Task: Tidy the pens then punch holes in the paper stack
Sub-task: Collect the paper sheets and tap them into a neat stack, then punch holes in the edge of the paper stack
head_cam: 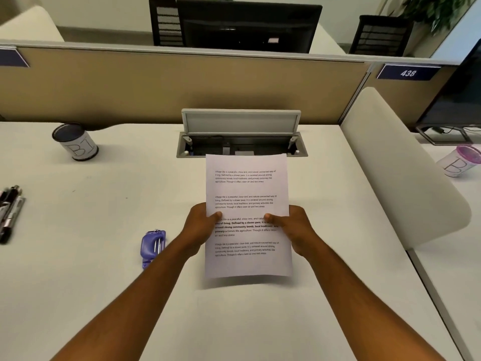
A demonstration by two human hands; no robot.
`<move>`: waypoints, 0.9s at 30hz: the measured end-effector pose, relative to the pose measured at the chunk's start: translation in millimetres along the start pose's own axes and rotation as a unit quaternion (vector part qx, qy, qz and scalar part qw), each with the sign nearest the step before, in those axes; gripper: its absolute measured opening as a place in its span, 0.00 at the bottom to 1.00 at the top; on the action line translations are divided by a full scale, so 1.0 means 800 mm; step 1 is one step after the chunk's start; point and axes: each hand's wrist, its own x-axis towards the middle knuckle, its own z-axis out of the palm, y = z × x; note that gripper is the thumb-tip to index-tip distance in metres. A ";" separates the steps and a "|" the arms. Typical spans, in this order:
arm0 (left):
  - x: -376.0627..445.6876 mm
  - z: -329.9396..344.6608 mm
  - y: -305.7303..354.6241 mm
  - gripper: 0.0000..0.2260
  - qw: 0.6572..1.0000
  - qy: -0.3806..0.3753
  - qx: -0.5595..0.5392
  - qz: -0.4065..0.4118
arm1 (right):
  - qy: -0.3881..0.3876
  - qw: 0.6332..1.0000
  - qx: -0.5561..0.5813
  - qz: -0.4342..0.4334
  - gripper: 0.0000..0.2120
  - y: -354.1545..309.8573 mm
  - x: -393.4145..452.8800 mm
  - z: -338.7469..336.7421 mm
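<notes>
A white paper stack [247,194] with printed text is held up above the desk, its lower edge casting a shadow. My left hand [199,225] grips its left edge with the thumb on the front. My right hand [292,226] grips the right edge the same way. A purple hole punch [153,244] lies on the desk just left of my left forearm. Several dark pens [10,212] lie together at the far left edge of the desk. A dark cup [75,142] with a white label stands at the back left.
An open cable hatch [242,134] sits in the white desk [104,256] behind the paper, in front of a tan partition [169,84]. A white divider [398,165] bounds the right side. Beyond it stands a pink-rimmed cup [462,160].
</notes>
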 end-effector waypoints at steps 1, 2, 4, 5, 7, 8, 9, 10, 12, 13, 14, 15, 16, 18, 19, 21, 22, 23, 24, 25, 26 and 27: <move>-0.001 0.000 -0.002 0.08 1.000 0.003 0.001 -0.004 | -0.005 1.000 0.001 0.002 0.15 0.001 0.000 0.001; -0.001 -0.001 -0.004 0.08 1.000 0.006 0.001 -0.009 | -0.011 1.000 0.001 0.004 0.15 0.002 0.001 0.001; -0.002 -0.003 -0.006 0.10 1.000 0.011 0.004 -0.016 | -0.023 1.000 -0.003 0.010 0.15 0.004 0.002 0.003; -0.003 -0.004 -0.006 0.11 1.000 0.014 0.008 -0.017 | -0.029 0.999 -0.005 0.013 0.15 0.004 0.003 0.003; -0.004 -0.007 -0.007 0.11 1.000 0.018 0.015 -0.018 | -0.036 0.999 -0.008 0.015 0.15 0.006 0.005 0.003; -0.005 -0.009 -0.007 0.11 1.000 0.020 0.017 -0.018 | -0.040 0.999 -0.008 0.014 0.16 0.007 0.005 0.004; -0.007 -0.011 -0.007 0.11 0.999 0.022 0.019 -0.018 | -0.046 0.999 -0.009 0.011 0.16 0.008 0.005 0.005; -0.009 -0.013 -0.007 0.11 0.999 0.025 0.020 -0.018 | -0.051 0.999 -0.011 0.009 0.16 0.008 0.005 0.006; -0.013 -0.019 -0.008 0.11 0.999 0.030 0.020 -0.017 | -0.059 0.998 -0.015 0.008 0.15 0.010 0.006 0.009; -0.015 -0.022 -0.008 0.11 0.999 0.032 0.020 -0.016 | -0.062 0.998 -0.019 0.007 0.15 0.011 0.006 0.012; -0.017 -0.026 -0.009 0.12 0.999 0.033 0.019 -0.016 | -0.064 0.998 -0.024 0.005 0.16 0.013 0.006 0.015; -0.019 -0.029 -0.011 0.12 0.999 0.031 0.015 -0.019 | -0.064 0.997 -0.030 0.003 0.16 0.014 0.005 0.018; -0.021 -0.033 -0.013 0.12 0.999 0.028 0.009 -0.024 | -0.065 0.997 -0.035 0.001 0.16 0.015 0.005 0.020; -0.024 -0.043 -0.019 0.13 0.999 0.021 -0.013 -0.037 | -0.074 0.996 -0.040 0.001 0.16 0.015 0.005 0.028; -0.025 -0.049 -0.022 0.13 0.999 0.019 -0.022 -0.044 | -0.081 0.996 -0.041 0.003 0.16 0.015 0.005 0.032; -0.026 -0.063 -0.027 0.12 0.998 0.019 -0.037 -0.051 | -0.093 0.995 -0.040 0.015 0.17 0.014 0.004 0.041; -0.026 -0.074 -0.030 0.12 0.997 0.022 -0.045 -0.051 | -0.097 0.994 -0.037 0.023 0.18 0.016 0.005 0.047; -0.026 -0.083 -0.032 0.11 0.997 0.029 -0.052 -0.045 | -0.099 0.994 -0.031 0.033 0.19 0.017 0.006 0.050; -0.026 -0.091 -0.035 0.09 0.997 0.042 -0.058 -0.034 | -0.101 0.994 -0.023 0.040 0.19 0.019 0.007 0.051; -0.026 -0.103 -0.039 0.08 0.996 0.062 -0.062 -0.022 | -0.100 0.994 -0.015 0.048 0.20 0.022 0.007 0.055; -0.026 -0.117 -0.044 0.05 0.994 0.087 -0.059 -0.005 | -0.096 0.994 -0.008 0.057 0.21 0.024 0.009 0.057; -0.027 -0.132 -0.051 0.03 0.992 0.117 -0.044 0.011 | -0.093 0.993 -0.004 0.067 0.21 0.029 0.011 0.062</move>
